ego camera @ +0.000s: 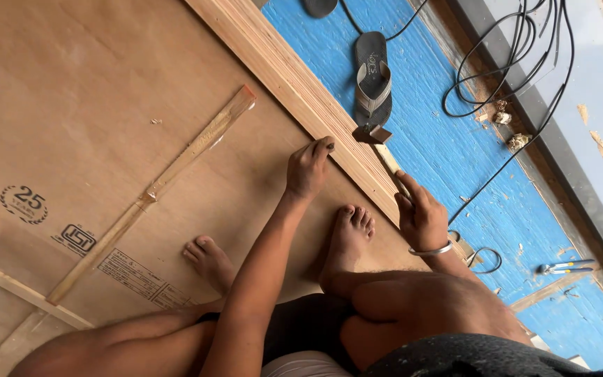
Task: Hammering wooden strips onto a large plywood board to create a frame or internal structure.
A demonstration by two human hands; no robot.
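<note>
One head-worn camera looks steeply down, close over the plywood sheet and blue floor

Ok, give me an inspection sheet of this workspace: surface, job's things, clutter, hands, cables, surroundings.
Surface: brown plywood sheet with printed marks, pale wood edging along its far side.
Job's things: hammer, head resting on the edging; whether a nail is pinched there cannot be told.
Clutter: loose batten lying across the sheet; sandal, pliers and wood scraps on the blue floor.
Hands: left hand fingertips pressed on the edging; right hand gripping the hammer handle, bangle on wrist.
Cables: black cable coiled loosely on the floor.
Surroundings: person's bare feet on the sheet; grey ledge beyond the floor.
</note>
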